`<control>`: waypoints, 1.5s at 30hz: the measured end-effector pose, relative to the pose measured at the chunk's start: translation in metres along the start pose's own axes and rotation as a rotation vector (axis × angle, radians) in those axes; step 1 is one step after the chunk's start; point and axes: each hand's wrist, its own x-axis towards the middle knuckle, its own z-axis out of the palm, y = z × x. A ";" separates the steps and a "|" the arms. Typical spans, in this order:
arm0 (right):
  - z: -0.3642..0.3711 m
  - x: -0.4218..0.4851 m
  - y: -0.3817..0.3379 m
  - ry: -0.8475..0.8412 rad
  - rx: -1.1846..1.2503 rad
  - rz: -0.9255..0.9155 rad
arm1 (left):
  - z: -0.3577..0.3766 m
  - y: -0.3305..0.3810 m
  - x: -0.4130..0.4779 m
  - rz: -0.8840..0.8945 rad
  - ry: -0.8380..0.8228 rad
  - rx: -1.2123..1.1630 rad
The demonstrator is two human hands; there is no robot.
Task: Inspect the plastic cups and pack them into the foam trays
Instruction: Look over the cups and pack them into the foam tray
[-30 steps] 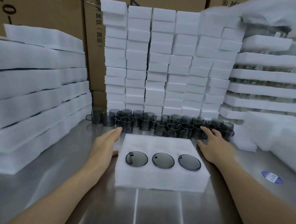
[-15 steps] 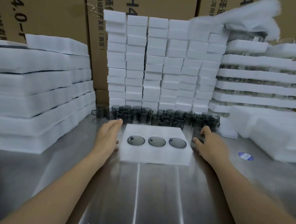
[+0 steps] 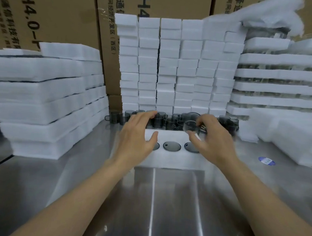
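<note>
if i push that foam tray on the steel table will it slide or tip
Probably slides easily: the foam tray looks light and lies flat on the smooth steel table. Unlikely to tip, being low and wide.

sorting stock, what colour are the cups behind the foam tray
Smoky translucent grey cups, clearest in the head view.

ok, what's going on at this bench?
A person is loading a foam tray on a steel table. The right hand holds one grey plastic cup just above the tray's far edge; the left hand reaches, fingers spread, toward the row of loose cups behind it. Three tray holes look filled.
</note>
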 end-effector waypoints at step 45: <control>0.011 0.002 -0.067 -0.261 0.667 0.313 | -0.003 0.014 -0.004 0.098 0.052 -0.074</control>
